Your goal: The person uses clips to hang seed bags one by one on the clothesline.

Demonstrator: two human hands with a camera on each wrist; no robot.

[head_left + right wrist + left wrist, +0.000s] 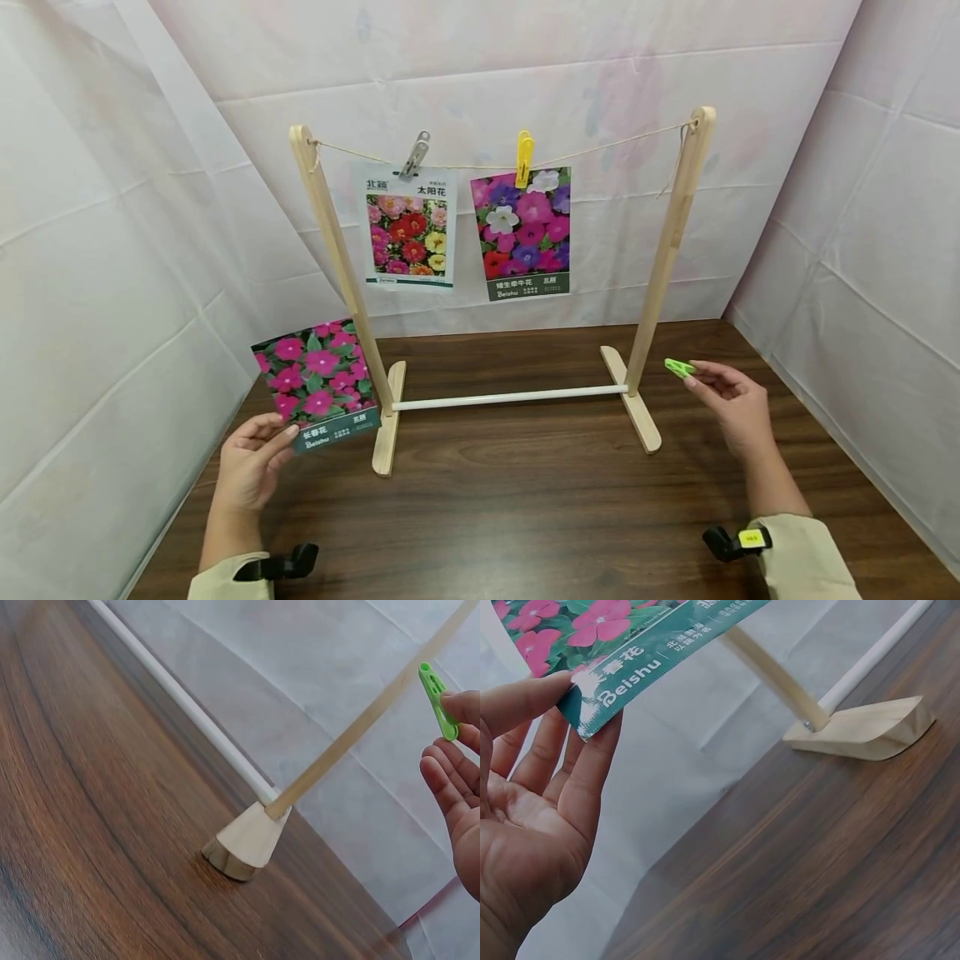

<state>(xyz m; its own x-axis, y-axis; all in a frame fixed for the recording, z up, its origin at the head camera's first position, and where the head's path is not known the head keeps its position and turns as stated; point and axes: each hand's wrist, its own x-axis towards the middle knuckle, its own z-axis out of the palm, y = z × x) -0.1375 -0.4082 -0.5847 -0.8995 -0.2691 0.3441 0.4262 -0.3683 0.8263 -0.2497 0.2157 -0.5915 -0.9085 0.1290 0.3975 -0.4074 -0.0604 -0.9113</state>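
Observation:
In the head view my left hand (251,462) pinches the lower left corner of a seed packet (318,375) with pink flowers, held up beside the rack's left post. The left wrist view shows the thumb on the front of its green bottom strip and fingers behind. At the right, my right hand (735,408) pinches a green clothespin (678,367) between thumb and fingers, just right of the right post. On the string (600,152) hang two more packets: a white-bordered one (408,233) under a metal clip (415,155) and a purple-and-pink one (525,233) under a yellow clothespin (524,158).
The wooden rack has a left post (341,250), a right post (667,258), flat feet (388,421) and a white crossbar (510,397) low between them. It stands on a dark wood table (510,508). Pale cloth (465,50) encloses the back and sides.

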